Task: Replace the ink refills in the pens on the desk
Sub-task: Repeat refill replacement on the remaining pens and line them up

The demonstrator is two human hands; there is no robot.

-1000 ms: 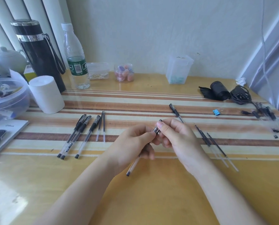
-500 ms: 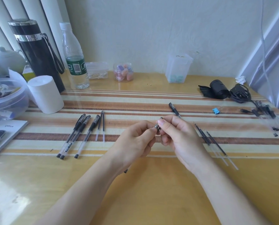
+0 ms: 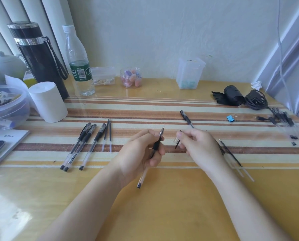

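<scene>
Near the centre of the frame the left hand (image 3: 141,152) has its fingers (image 3: 160,150) curled closed around a pen (image 3: 152,153), gripping it at the black grip section. The pen tilts, metal tip up and to the right above the fingers, clear barrel running down to the lower left past the palm to its black end plug. Just right of it, apart from the tip, the right hand (image 3: 199,146) pinches a small clear cap (image 3: 177,140) (with a dark clip) between thumb and fingertips.

On the striped table (image 3: 162,108) to the left lie three capped pens (image 3: 82,145) side by side, with two loose refills (image 3: 108,134) just beside them. Above the right hand rests another capped pen (image 3: 186,118); to its right lie several thin refills (image 3: 230,152), partly hidden by the wrist. A blue binder clip (image 3: 230,118) sits further right, and at the right edge more pens (image 3: 282,119) in a blurred cluster.
</scene>
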